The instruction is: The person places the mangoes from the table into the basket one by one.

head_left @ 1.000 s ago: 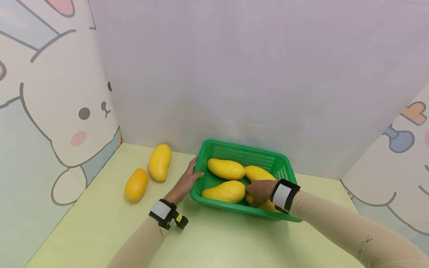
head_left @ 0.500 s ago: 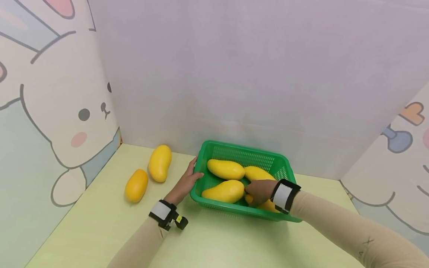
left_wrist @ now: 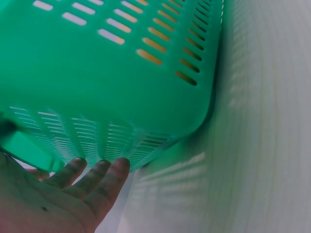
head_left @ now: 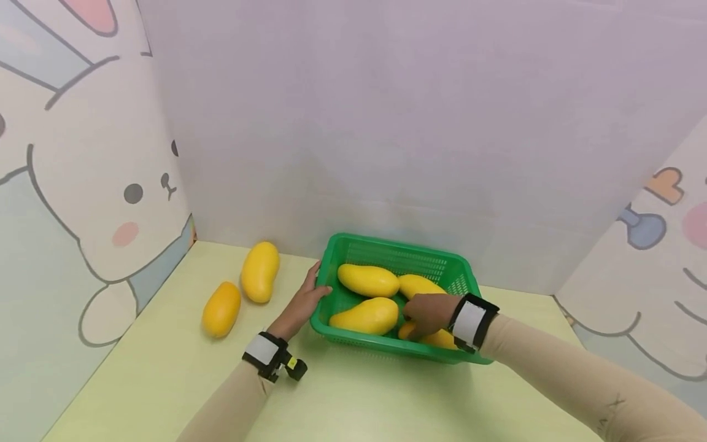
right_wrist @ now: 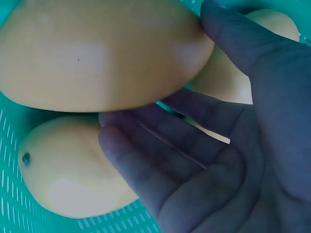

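Observation:
In the head view, a green plastic basket holds several yellow mangoes. My left hand grips its left end, thumb over the rim and fingers along the outside wall; the left wrist view shows these fingers against the slotted side. My right hand is down inside the basket, on the front right mango. In the right wrist view, its thumb and fingers hold a mango from two sides. Beside it lie a back right mango, a back left mango and a front left mango.
Left of the basket, two more mangoes lie on the pale yellow table: a yellow one near the back wall and a more orange one in front of it. A plain pale wall rises close behind the basket.
The head view has shifted slightly. My right hand has drawn a little to the right within the basket, and more of the front right mango's left end shows. My left hand keeps its hold.

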Motion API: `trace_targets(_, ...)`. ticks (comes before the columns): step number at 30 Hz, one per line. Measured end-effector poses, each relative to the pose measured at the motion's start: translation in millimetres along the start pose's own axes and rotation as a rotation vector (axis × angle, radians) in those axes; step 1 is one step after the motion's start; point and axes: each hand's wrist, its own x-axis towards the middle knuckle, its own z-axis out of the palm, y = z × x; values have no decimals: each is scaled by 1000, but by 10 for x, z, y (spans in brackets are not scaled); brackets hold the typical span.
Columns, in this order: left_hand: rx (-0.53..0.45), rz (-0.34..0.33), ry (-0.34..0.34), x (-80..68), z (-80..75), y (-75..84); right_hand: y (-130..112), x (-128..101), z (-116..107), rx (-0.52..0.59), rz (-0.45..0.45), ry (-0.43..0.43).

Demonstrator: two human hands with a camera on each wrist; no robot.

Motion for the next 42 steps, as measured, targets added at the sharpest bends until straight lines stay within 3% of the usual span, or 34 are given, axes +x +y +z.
trace_targets(14,-7,0,-6,-8,-6,2,159,-288,-192,91,14,83)
trace_targets(24,-7,6,-3,-22,-13,15,305,-582,-241,47,-24,305)
trace_targets(33,1,13,0,-17,-25,6,410,-803,-159,3,-13,583)
trace_targets(42,13,14,-9,-14,-28,-14,551,-959,66,54,18,713)
